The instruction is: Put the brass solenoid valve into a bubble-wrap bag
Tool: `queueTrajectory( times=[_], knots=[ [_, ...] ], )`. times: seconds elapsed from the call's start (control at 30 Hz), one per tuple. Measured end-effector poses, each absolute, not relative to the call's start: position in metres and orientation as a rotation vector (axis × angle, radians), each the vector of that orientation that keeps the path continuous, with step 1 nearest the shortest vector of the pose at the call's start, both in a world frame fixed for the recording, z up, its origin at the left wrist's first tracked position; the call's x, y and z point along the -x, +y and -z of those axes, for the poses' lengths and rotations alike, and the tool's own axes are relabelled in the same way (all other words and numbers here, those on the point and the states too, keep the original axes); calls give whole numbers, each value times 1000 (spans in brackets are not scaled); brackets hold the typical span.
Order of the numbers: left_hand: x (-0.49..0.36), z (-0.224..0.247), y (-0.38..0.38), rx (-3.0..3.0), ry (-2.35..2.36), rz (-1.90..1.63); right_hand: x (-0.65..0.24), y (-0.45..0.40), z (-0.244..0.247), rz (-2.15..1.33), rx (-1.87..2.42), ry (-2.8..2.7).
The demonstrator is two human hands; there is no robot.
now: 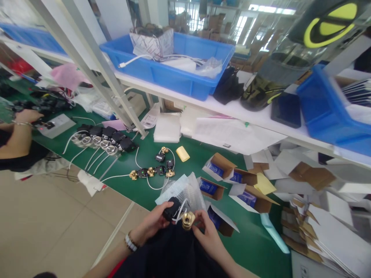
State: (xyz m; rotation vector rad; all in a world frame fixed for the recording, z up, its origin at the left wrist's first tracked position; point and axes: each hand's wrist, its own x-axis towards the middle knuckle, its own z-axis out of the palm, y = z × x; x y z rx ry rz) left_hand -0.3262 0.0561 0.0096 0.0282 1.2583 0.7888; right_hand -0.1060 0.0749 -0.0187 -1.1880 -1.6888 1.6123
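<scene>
My left hand is closed round the black housing of a small motorized valve, low over the table's front edge. The valve's brass body faces up with its round threaded opening, and a white cable loops between housing and brass. The fingers of my right hand are bent and pinch the brass end from the right. Just beyond the hands lie a bubble-wrap bag and a light blue sheet. Several similar brass valves with black housings rest further back on the green table.
Open small boxes with blue inserts stand right of my hands. Flattened cartons pile up at far right. Larger silver valves line the left side. Overhead, a shelf carries a blue bin. At left, a co-worker's arm reaches in.
</scene>
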Motion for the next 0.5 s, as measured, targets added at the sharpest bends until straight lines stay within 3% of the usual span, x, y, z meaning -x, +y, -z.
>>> queueTrajectory(
  times=[0.2, 0.37, 0.5],
  knots=[
    [319, -8, 63, -148, 1303, -664, 106, 114, 26, -1036, 1320, -1867],
    [320, -18, 72, -224, 1274, -666, 113, 137, 20, -969, 1064, -2443],
    [324, -30, 83, -21, 1192, -815, 109, 118, 29, -901, 1091, -2618]
  ],
)
